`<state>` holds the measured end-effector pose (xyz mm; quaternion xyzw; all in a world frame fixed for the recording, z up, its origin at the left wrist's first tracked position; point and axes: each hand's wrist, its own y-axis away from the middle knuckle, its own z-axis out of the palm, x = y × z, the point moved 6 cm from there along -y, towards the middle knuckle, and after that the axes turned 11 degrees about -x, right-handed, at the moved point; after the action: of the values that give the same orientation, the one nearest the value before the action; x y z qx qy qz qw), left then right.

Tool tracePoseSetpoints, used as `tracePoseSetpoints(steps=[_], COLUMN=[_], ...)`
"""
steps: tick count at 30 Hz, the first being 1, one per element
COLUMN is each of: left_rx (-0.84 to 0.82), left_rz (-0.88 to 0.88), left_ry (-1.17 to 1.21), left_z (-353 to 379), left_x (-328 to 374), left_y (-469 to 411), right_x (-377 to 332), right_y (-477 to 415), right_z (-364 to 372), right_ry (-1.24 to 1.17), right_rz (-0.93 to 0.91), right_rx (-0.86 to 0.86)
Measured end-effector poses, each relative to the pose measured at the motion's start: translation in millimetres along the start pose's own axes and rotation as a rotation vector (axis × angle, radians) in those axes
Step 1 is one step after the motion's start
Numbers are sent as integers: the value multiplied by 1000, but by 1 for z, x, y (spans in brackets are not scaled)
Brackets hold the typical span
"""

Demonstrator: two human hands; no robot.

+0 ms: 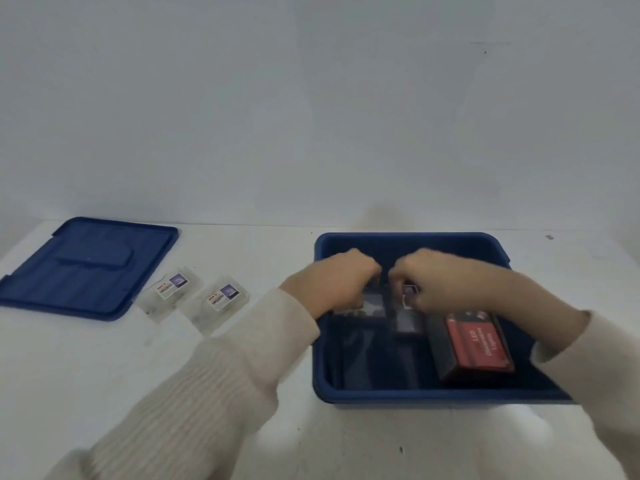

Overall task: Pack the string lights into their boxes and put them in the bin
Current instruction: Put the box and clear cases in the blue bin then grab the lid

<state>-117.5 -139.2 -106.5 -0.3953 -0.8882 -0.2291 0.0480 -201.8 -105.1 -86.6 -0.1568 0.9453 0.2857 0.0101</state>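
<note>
String lights packet point(374, 304), gripped by left hand point(341, 278), right hand point(446, 282), fingers point(367, 268) curled

One bin point(408, 396), one lid point(86, 268), one red box point(476, 344), two tabletop packets point(171, 292) point(221, 303)

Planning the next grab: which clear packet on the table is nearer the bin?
The right-hand packet, nearest the bin; the other packet lies beside the blue lid.

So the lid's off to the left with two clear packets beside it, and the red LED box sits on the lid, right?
Not quite: the head view shows the red LED box inside the blue bin, not on the lid. The rest holds.
</note>
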Motion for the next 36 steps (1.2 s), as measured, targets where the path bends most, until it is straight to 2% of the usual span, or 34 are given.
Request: tracePoseSetpoints(steps=[3,5,6,8,11,14,16,18,20,23,27,29,32,36], left_rx=[371,555,589,524,236,-49,-121,-115,-51,53,49,86,203,284], left_rz=[63,-24,-90,-234,-428,-538,-543,-533,-543,-556,-559,-549,-437,-152], left_ry=[365,455,459,439,344,265,236,231,192,173,305,365,383,398], left_z=[-41,-49,-46,-34,-3,35,52,62,66,64,61,45,-9,-80], left_x=[-33,-74,-98,-150,-218,-254,-261,-263,-264,-266,-263,-257,-224,-133], left_y=[58,100,117,136,146,150,147,144,141,142,148,153,156,150], right_x=[-23,-60,-84,-139,-206,-219,-212,-208,-208,-208,-214,-219,-214,-154], right_y=[17,32,38,37,-4,-78,-121,-148,-159,-162,-147,-118,-50,40], right_z=[-48,-66,-69,-65,-42,-18,2,22,35,40,33,17,-18,-58], right_ry=[-238,-446,-516,-574,-517,-470,-444,-441,-433,-396,-409,-448,-564,-806], right_rz=[-18,-119,-174,-270,-307,-114,28,93,127,159,135,80,-63,-191], right_rx=[343,561,631,676,594,428,298,171,137,204,265,365,544,686])
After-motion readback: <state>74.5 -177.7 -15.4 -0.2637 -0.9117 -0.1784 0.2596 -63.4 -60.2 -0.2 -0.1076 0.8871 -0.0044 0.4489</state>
